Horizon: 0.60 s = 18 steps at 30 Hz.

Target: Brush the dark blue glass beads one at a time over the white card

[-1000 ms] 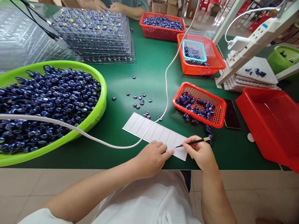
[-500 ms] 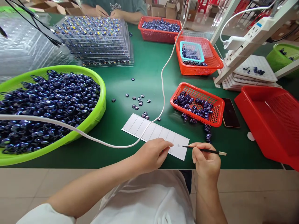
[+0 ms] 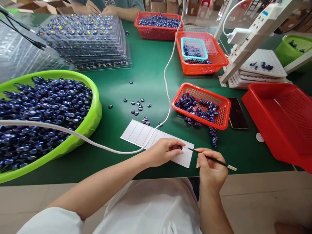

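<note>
Between thumb and forefinger, my left hand pinches a small dark glossy bead above the right end of a white paper strip ruled with lines. My right hand grips a thin paintbrush with a black handle and pale end. The brush's tip points left and comes close to the bead; whether they touch I cannot tell. Several loose dark beads lie on the green table beyond the paper. A white cable crosses over the strip.
A green basket heaped with dark looped pieces stands at left. Stacked clear trays are behind it. An orange basket of dark bead strands, a phone and a red bin sit at right. A co-worker's hands are at the far side.
My left fingers have closed around a dark bead and lifted clear of the paper's surface. The brush tip has shifted from the paper up to the bead. The whole view has moved slightly.
</note>
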Available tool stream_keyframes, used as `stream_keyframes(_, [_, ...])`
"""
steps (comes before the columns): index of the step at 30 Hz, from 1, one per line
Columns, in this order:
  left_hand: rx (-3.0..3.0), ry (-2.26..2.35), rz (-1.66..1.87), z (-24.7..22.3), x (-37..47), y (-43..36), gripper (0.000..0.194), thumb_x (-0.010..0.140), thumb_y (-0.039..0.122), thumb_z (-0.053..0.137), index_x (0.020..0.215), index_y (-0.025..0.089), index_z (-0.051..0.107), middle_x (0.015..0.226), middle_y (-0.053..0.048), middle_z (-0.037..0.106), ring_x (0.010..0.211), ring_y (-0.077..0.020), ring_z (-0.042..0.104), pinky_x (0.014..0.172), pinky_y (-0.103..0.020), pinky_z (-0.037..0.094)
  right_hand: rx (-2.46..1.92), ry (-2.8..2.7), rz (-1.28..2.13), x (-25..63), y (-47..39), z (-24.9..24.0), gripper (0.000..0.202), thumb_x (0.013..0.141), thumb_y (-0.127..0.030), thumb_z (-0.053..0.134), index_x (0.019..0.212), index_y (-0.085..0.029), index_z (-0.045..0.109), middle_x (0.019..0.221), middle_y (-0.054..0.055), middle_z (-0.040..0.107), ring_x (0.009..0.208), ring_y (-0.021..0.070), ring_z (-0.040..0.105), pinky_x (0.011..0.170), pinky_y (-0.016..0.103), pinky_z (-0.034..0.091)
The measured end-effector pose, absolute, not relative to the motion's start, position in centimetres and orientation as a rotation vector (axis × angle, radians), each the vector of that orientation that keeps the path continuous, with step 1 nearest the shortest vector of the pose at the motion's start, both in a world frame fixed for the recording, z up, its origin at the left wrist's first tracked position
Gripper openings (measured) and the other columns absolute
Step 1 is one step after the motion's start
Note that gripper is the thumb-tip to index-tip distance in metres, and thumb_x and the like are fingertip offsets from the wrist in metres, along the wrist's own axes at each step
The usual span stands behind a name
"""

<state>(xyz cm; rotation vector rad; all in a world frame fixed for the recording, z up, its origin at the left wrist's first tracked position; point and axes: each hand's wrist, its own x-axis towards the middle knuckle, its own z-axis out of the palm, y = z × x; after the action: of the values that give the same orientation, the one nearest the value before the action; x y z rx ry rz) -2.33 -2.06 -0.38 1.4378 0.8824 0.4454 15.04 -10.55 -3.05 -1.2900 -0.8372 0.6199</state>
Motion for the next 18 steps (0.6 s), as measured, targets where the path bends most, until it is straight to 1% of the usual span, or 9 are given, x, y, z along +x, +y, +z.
stream_keyframes(6, [1.487, 0.875, 0.383, 0.28, -2.51, -1.61, 0.03, 0.087, 0.025, 0.063, 0.112, 0.012, 0.072, 0.074, -0.001, 0.062, 0.062, -0.0106, 0.049, 0.057, -0.021, 0.04, -1.29, -1.0, 0.621, 15.2, -11.09, -3.28, 0.011, 0.085, -0.015, 0.072, 0.088, -0.022, 0.064, 0.091, 0.008, 0.075, 0.067, 0.0171, 0.068, 0.043, 0.024, 0.046])
stream_keyframes(12, [1.468, 0.869, 0.39, 0.16, -2.58, -1.65, 0.03, 0.085, 0.024, 0.063, 0.111, 0.012, 0.073, 0.073, -0.001, 0.063, 0.063, -0.012, 0.054, 0.059, -0.022, 0.045, -1.287, -1.076, 0.617, 15.11, -11.36, -3.45, 0.013, 0.085, -0.013, 0.071, 0.091, -0.023, 0.066, 0.093, 0.007, 0.075, 0.078, 0.0209, 0.072, 0.051, 0.028, 0.055])
stream_keyframes(18, [1.48, 0.843, 0.39, -0.04, -2.64, -1.67, 0.03, 0.087, 0.023, 0.061, 0.112, 0.011, 0.072, 0.072, -0.001, 0.063, 0.06, -0.0112, 0.053, 0.057, -0.022, 0.044, -1.258, -1.115, 0.641, 15.07, -11.36, -3.31, 0.016, 0.085, -0.01, 0.071, 0.093, -0.023, 0.067, 0.095, 0.008, 0.075, 0.082, 0.0209, 0.073, 0.05, 0.026, 0.054])
